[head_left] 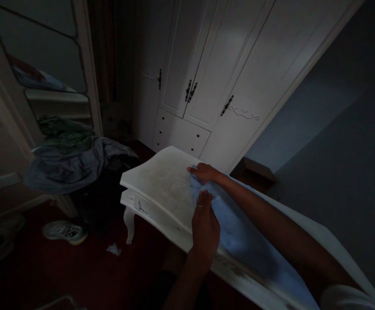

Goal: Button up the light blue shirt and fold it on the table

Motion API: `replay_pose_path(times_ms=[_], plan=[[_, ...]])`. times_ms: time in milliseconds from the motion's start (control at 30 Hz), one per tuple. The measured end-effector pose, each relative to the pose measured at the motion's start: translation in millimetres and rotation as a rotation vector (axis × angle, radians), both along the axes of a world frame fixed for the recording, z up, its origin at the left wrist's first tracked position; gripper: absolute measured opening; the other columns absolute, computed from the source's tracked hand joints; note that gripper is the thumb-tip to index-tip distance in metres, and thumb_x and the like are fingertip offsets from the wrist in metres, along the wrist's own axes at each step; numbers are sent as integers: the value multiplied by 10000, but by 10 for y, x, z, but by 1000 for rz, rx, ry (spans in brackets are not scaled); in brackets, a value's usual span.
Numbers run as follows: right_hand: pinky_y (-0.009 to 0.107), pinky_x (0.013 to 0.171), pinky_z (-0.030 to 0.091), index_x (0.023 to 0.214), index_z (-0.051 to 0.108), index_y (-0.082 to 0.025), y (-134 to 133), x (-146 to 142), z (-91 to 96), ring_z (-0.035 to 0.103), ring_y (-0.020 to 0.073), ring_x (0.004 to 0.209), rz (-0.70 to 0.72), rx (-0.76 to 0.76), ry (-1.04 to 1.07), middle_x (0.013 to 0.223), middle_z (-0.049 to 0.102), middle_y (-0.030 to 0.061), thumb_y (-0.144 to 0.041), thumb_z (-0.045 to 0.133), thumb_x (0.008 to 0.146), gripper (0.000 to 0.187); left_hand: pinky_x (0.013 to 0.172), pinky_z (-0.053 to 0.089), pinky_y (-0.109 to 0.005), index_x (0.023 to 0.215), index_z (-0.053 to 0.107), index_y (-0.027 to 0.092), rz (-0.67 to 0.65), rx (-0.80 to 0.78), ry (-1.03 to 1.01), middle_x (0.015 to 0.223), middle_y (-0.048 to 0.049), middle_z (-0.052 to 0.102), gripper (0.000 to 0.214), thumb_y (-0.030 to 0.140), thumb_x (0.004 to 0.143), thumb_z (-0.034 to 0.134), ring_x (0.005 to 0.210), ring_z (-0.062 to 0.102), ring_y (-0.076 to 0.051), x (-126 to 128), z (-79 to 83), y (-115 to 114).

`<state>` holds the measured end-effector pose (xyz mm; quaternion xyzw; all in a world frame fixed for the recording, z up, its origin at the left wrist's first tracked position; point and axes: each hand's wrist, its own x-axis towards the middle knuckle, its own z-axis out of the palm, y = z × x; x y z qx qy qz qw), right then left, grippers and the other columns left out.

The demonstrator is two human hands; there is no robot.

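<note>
A light blue cloth (230, 221) lies lengthwise along a white table (161, 178) with a shaped edge. My right hand (205, 172) reaches across to the cloth's far corner, its fingers closed on the fabric. At the near corner is my left hand (206, 230), wearing a ring, with fingers pressed together against the cloth's edge. What its fingertips pinch is partly hidden. My right forearm passes over the cloth.
A white wardrobe (203, 64) stands behind the table. Left are a mirror (51, 47) and a heap of grey and green clothes (74, 159). A shoe (64, 231) and a crumpled scrap (113, 249) lie on the dark red floor.
</note>
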<state>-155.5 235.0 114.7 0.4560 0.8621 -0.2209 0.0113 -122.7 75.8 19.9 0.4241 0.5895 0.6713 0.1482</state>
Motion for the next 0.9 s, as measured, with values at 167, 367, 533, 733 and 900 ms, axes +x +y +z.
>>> replay_pose_path(times_ms=[167,367,533,733,900], plan=[[391,580,545,849,651,-85,291,-65,59,668,252,583,-126,-173,-166,720,688,168,-789,514,754,723,1160,357,-461,1361,500,187,-107,85,229,1421,-115,517,532,46,884,313,1374,405,-221,93,37,-32],[333,621,527,855,669,-107,491,28,34,678,264,748,23,-68,-276,849,703,144,-728,663,670,648,1156,366,-467,1362,486,157,-246,99,445,1413,-128,522,613,-6,785,358,1375,405,-229,264,174,-62],[274,689,509,918,695,-110,469,126,-23,663,283,930,10,127,-331,914,719,131,-320,841,557,442,1177,330,-456,1364,486,88,-294,48,549,1421,-162,504,614,5,762,403,1384,389,-258,427,170,-59],[233,610,492,932,694,-81,567,451,157,677,254,877,-57,143,-303,933,713,127,-228,756,602,366,1188,297,-419,1361,482,74,-340,55,686,1447,-163,477,516,109,849,442,1405,353,-244,554,192,-130],[230,598,495,785,690,-105,551,946,487,674,194,737,-187,-3,-61,778,708,75,-164,711,672,129,1195,280,-404,1390,424,52,-362,78,764,1491,-152,422,538,114,856,416,1435,285,-224,714,397,-219]])
